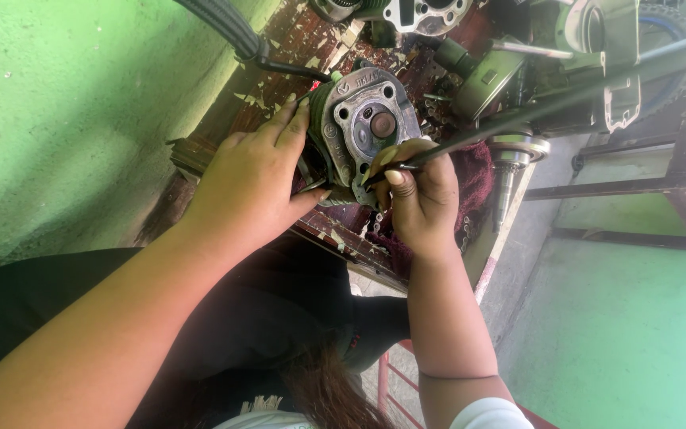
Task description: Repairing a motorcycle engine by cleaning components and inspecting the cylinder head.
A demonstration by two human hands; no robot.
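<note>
A grey metal engine cylinder head (367, 119), with a round valve in its middle, rests on a worn wooden workbench (295, 48). My left hand (252, 179) grips its left side, fingers spread over the finned edge and thumb underneath. My right hand (418, 191) is closed around a long thin black rod (549, 99) like a pen. The rod's tip touches the lower edge of the cylinder head, near a bolt hole. The rod runs up and to the right, out past the bench.
More engine parts lie on the bench: a casing (414, 12) at the top and a metal shaft (510, 163) to the right. A dark red cloth (474, 179) lies under my right hand. A black ribbed hose (224, 24) crosses the upper left. Green wall (65, 103) is at left.
</note>
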